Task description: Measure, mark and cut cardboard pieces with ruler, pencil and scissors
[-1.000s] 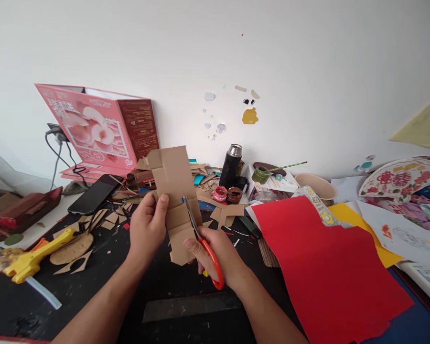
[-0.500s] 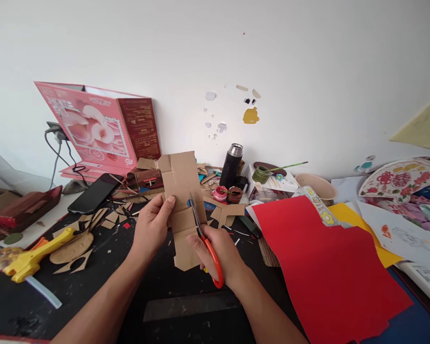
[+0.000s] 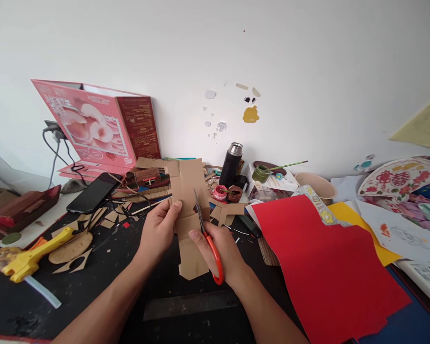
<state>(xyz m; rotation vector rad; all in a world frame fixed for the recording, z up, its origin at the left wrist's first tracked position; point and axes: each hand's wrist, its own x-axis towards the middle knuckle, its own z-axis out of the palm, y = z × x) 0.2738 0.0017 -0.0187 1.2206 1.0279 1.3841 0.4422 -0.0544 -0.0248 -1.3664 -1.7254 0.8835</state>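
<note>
My left hand (image 3: 161,222) pinches the left edge of a creased brown cardboard piece (image 3: 188,179), thumb on the front face. The cardboard is held up on a slant above the black table. In my right hand (image 3: 217,246) is a pair of scissors with orange-red handles (image 3: 217,265), fingers wrapped round the grips. The scissor blade lies over the front of the cardboard, pointing away from me, next to a small hole near the middle. Where the second blade runs is hidden behind the sheet.
A yellow hot glue gun (image 3: 37,255) and cardboard scraps lie left, near a black phone (image 3: 93,193). A pink box (image 3: 100,129) stands behind them. A black thermos (image 3: 231,165) and paint jars (image 3: 220,192) stand at the back. Red paper (image 3: 329,272) covers the right.
The cardboard and my left hand have shifted slightly right and towards me. Less of the hole shows to the left of the scissor blade.
</note>
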